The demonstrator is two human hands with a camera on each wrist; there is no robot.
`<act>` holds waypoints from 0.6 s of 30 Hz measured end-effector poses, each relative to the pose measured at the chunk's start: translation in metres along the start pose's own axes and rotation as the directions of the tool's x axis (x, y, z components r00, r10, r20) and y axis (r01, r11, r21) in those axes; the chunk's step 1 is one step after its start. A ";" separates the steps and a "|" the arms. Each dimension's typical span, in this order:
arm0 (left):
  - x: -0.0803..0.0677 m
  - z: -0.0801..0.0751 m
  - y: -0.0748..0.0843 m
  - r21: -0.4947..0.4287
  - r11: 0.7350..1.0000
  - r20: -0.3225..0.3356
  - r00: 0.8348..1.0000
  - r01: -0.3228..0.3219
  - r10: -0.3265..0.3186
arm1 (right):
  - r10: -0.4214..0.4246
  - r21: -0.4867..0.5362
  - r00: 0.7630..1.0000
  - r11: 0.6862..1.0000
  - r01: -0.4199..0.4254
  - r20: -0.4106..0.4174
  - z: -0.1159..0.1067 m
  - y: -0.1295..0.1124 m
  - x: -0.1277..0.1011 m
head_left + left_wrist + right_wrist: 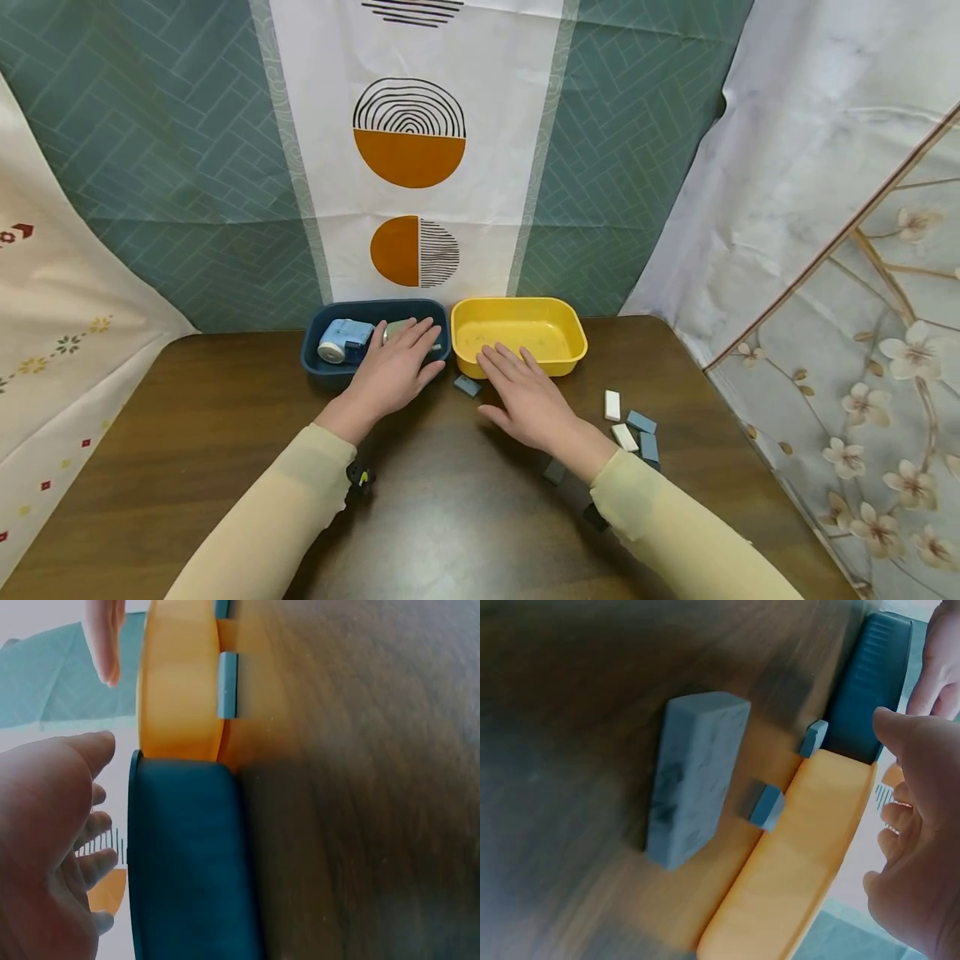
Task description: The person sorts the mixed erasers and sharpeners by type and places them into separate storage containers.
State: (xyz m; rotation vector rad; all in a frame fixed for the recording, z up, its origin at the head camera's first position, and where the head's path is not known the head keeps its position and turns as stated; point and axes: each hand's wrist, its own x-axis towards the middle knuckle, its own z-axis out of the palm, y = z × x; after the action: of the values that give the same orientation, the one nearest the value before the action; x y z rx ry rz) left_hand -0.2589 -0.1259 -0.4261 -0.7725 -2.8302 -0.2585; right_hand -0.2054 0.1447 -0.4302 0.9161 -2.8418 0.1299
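1. Desk (450, 521), far edge: navy tray (322, 378) beside yellow tray (517, 325).
2. Left hand (397, 368) and right hand (528, 404): apart, empty, fingers extended.
3. Possible fault: right hand, dropping carelessly, displaces grey block (697, 780).

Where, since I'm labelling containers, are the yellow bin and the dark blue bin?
Yellow bin (525, 332), head view: on its bare inside floor.
Dark blue bin (191, 855), left wrist view: on its outer side wall.

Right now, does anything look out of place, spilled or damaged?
Nothing looks spilled or damaged. Slightly untidy: the white and blue-gray blocks to the right of the yellow bin and nearer the camera lie loose on the table, at mixed angles.
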 end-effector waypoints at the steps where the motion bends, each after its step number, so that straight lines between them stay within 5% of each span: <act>1: 0.000 0.001 0.001 0.000 1.000 0.006 1.000 -0.007 0.007 | -0.002 -0.001 1.000 1.000 0.002 -0.007 0.000 0.001 -0.003; 18: 0.005 0.015 0.006 -0.041 0.996 0.075 0.994 -0.075 0.078 | -0.006 -0.048 1.000 0.999 0.005 -0.018 0.004 -0.009 -0.025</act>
State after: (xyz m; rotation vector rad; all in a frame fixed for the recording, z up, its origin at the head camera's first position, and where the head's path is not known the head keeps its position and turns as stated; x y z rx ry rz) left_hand -0.2623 -0.1147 -0.4389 -0.9162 -2.8662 -0.2782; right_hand -0.1806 0.1507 -0.4381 0.9084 -2.8129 0.0690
